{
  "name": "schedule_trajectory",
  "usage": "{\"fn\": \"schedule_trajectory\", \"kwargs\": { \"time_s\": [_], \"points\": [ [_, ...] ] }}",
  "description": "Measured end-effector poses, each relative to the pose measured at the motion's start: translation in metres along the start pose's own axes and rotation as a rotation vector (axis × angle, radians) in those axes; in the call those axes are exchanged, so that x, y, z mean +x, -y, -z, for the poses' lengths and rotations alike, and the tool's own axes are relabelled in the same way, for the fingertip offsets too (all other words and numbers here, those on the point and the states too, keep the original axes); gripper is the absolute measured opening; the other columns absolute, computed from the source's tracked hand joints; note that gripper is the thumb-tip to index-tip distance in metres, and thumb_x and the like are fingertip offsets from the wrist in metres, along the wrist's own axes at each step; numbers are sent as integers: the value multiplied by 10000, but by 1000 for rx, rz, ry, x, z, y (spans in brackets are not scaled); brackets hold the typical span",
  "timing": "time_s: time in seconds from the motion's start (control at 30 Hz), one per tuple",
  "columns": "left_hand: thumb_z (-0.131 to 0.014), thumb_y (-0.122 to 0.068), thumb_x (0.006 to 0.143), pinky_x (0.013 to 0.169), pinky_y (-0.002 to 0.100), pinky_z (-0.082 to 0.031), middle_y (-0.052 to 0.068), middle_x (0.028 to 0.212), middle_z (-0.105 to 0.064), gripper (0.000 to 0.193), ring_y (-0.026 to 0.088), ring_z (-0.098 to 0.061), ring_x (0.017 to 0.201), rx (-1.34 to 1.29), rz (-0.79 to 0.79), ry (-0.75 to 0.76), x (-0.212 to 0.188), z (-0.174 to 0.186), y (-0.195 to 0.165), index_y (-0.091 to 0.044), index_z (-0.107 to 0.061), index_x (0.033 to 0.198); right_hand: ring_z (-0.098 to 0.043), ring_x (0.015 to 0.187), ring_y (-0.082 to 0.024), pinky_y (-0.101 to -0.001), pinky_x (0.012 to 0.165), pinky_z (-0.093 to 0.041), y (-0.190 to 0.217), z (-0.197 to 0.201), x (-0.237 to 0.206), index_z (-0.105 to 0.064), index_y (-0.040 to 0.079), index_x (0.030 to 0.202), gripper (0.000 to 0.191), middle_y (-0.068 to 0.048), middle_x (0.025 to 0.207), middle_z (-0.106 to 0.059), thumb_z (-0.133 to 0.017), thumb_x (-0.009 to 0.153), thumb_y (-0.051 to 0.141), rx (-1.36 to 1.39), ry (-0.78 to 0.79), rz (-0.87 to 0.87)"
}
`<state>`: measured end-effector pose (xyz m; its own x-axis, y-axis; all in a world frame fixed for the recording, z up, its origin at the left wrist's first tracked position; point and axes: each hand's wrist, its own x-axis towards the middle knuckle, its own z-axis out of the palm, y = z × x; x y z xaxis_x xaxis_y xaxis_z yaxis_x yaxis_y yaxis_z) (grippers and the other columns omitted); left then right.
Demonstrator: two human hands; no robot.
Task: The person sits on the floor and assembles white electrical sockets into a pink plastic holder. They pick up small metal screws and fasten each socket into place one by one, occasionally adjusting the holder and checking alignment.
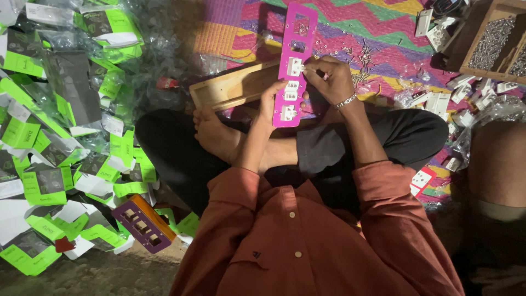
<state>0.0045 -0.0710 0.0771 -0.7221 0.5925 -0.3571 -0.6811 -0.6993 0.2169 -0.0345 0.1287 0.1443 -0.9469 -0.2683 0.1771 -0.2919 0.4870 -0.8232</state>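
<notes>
I sit cross-legged and hold a long pink plastic panel (296, 41) with rectangular cut-outs upright over my lap. My left hand (272, 98) grips its lower edge from the left, beside two white switch modules (290, 112) set in the panel. My right hand (330, 77) pinches a third white switch module (295, 66) seated in the panel's middle opening. A metal bracelet is on my right wrist. The two upper cut-outs stand empty.
A wooden frame (233, 87) lies behind the panel on a colourful woven mat (378, 33) strewn with small screws (359, 57). Green-and-white packaging cards (49, 137) pile up at left. A purple-faced wooden switch box (143, 223) lies lower left. Loose white switches (466, 98) and a wooden screw tray (496, 41) sit right.
</notes>
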Motion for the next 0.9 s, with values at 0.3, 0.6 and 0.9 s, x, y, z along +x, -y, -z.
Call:
{"fn": "schedule_trajectory", "kwargs": {
  "time_s": [0.3,0.6,0.9],
  "points": [
    [-547,-342,984,760,439,-574,254,1000,-669,451,341,-671,813,-2,-25,41,-2,-3,-1,-4,-579,1281,-677,717,-222,-340,623,-530,2,-1,-1,-755,7,1001,160,-132,917,-722,-828,960,144,-126,-9,84],
    [-565,-319,979,768,453,-566,220,1022,-659,453,347,-668,900,-85,-53,37,-6,-9,-3,7,-579,1294,-656,775,-265,-368,679,-521,11,5,-2,-718,-34,1150,269,-132,909,-668,-762,949,139,-43,-20,151],
    [-581,-336,950,775,476,-565,203,992,-660,488,358,-672,903,-140,-50,17,3,10,4,33,-593,1268,-674,723,-242,-350,626,-517,16,4,-2,-688,-22,1163,309,-135,914,-661,-696,892,126,17,81,22]
  ]
}}
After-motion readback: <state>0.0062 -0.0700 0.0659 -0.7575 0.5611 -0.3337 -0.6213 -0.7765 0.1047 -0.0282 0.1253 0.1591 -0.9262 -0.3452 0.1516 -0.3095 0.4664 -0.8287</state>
